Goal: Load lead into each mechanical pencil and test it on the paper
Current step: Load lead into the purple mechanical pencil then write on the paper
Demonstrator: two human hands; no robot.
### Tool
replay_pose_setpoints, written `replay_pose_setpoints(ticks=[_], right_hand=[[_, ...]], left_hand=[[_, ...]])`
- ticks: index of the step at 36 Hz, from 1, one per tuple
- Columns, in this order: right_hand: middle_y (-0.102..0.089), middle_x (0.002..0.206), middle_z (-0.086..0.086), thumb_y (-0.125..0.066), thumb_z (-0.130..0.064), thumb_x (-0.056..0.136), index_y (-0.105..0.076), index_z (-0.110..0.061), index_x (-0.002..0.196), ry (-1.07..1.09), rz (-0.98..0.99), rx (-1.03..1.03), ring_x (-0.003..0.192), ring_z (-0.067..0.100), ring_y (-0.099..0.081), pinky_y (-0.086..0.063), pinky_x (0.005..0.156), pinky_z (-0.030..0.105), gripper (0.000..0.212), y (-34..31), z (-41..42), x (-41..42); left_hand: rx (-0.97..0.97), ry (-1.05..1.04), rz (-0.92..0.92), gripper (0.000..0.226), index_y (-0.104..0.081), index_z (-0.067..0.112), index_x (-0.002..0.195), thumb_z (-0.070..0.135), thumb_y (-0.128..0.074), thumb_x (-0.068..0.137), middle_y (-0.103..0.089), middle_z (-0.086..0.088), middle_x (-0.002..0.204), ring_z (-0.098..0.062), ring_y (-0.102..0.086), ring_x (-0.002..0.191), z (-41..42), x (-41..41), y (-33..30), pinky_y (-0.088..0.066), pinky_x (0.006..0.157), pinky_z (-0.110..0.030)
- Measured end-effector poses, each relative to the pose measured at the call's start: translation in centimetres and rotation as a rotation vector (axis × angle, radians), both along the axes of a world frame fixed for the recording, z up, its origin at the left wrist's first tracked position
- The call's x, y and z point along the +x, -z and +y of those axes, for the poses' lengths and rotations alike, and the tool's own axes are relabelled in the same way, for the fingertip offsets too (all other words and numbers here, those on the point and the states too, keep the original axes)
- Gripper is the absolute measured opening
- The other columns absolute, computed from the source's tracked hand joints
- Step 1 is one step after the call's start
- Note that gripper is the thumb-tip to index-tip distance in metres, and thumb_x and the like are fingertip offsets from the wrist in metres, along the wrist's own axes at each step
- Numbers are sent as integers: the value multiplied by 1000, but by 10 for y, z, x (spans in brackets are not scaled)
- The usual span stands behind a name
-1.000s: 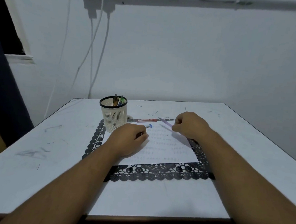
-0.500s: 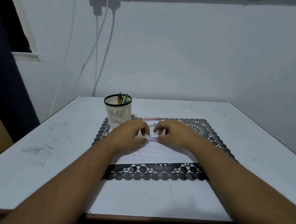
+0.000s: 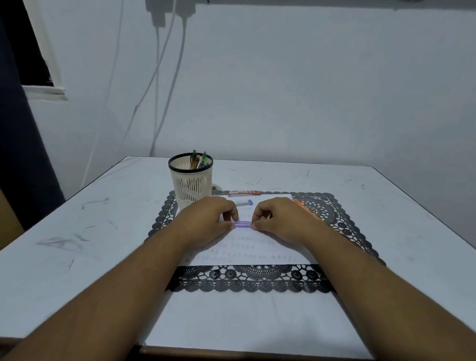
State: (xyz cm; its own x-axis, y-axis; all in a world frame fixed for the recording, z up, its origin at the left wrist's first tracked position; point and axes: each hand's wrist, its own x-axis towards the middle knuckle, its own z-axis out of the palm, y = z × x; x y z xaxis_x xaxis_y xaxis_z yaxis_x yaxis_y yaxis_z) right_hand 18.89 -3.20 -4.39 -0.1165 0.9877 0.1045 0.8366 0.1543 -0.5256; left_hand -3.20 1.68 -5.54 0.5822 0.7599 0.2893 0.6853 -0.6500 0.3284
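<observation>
Head view, pen cup [image 3: 190,182] holding pens [image 3: 199,160], hands pinching purple pencil [image 3: 242,224]

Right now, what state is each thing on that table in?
Purple pencil: held level above the paper, one end in each hand.
Left hand: pinching its end.
Right hand: pinching the other.
Paper: flat, rows of marks.
Pen cup: upright, pens inside.
Red lead case: lying flat.

Two hands are seen, the left hand [image 3: 207,220] and the right hand [image 3: 280,219]. One purple pencil [image 3: 242,224], one paper sheet [image 3: 255,250], one mesh holder [image 3: 190,184], one lace mat [image 3: 326,212] and two lead tubes, red [image 3: 244,193] and blue-capped [image 3: 244,202], are counted.
</observation>
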Motion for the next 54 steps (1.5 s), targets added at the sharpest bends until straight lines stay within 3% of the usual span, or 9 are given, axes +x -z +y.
replay_pose_setpoints(ticks=[19,23,27,30,34,43,47,51,54], right_hand=[[-71,89,-12,-74,-25,93,-76,-29,93,94,78,78,82,8,-67,-56,77,34,5,9,12,3],[-75,85,-3,-74,-15,92,-78,-21,86,93,334,46,76,8,-67,-57,72,25,9,6,5,0],[-74,92,8,-77,-5,91,-79,-8,85,44,631,-88,86,19,-71,-62,95,41,7,11,0,-5],[-74,88,10,-77,-6,90,-80,-12,83,45,598,-59,85,18,-70,-63,91,42,9,10,2,-8],[-74,84,-3,-76,-16,93,-79,-17,87,49,413,8,73,3,-64,-47,63,14,7,3,0,-7],[-74,86,-6,-75,-22,95,-78,-21,85,74,384,17,81,8,-66,-46,70,25,10,2,2,-5],[-76,92,-1,-73,-20,96,-78,-20,90,80,373,-5,81,8,-66,-50,61,13,8,0,-2,-2],[-65,81,-16,-77,-32,92,-75,-31,100,-51,74,-147,71,2,-57,-40,67,26,7,-20,-11,14],[-62,73,-20,-86,-39,84,-75,-35,99,-103,14,-288,66,-1,-56,-42,70,26,19,-25,-14,16]], left_hand=[[-47,-39,-89,9,-73,28,96,21,-72,92,-65,14,86,-1,-57,75,-5,-8,-5,-44,61,-24],[-42,-40,-93,10,-73,28,96,20,-71,92,-64,14,87,0,-57,75,-6,-8,-9,-43,61,-23],[-40,-32,-103,12,-72,27,97,17,-69,93,-64,13,91,0,-56,79,-8,-8,-8,-42,63,-23],[-42,-24,-123,11,-72,28,98,17,-70,93,-64,14,92,-1,-58,81,-7,-9,-9,-47,67,-24],[-39,-4,-138,10,-71,28,98,19,-70,95,-64,14,93,-2,-59,81,-6,-10,-9,-48,68,-25],[-72,5,-163,13,-68,30,88,19,-70,94,-64,13,88,-2,-57,78,-5,-9,-11,-44,65,-26],[-84,-7,-161,14,-68,30,87,18,-70,94,-65,14,88,-1,-58,79,-6,-10,-10,-44,66,-26],[-111,-30,-161,13,-68,30,88,18,-70,94,-66,16,89,2,-58,81,-8,-12,-9,-41,65,-22],[-109,-56,-136,15,-69,31,86,18,-70,92,-66,18,87,2,-58,81,-9,-12,-10,-40,64,-20]])
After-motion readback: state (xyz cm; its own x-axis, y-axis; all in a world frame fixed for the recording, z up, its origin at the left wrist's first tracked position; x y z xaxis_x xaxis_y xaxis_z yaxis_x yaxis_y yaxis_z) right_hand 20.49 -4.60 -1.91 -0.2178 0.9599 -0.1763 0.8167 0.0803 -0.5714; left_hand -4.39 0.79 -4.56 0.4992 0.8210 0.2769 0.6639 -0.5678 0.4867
